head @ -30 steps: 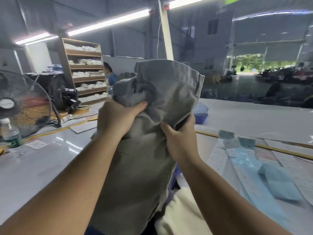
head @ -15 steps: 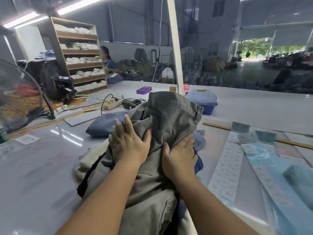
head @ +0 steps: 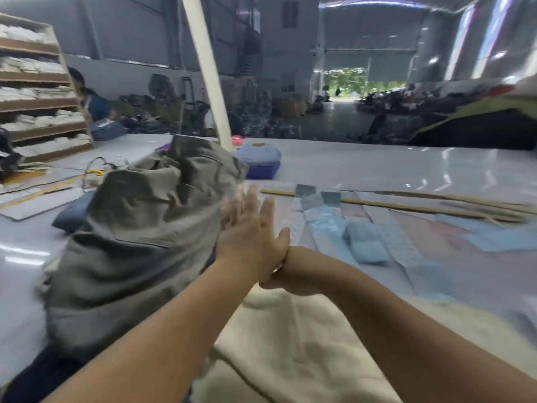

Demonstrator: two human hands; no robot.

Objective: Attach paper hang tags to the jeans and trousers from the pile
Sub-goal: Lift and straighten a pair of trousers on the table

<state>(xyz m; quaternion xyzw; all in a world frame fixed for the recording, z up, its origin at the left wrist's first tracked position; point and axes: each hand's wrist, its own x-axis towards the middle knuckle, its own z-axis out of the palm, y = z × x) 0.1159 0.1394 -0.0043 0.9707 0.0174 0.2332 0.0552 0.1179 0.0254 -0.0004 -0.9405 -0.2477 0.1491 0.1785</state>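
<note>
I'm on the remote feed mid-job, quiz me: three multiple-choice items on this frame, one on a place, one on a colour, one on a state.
1. Where do the grey trousers lie relative to the left hand?
A. To its left, bunched up on the table
B. To its right, on the tag strips
C. Hanging from the shelf

2. What colour is the garment nearest the camera, under the forearms?
A. Red
B. Cream
C. Black

3. What is the state of the left hand?
A. Fist clenched round a tag
B. Grip closed on the waistband
C. Open, fingers straight

Answers:
1 A: the grey heap sits left of the hand, on the table.
2 B: the cream garment spreads below both arms.
3 C: its fingers are extended beside the trousers, holding nothing.
</note>
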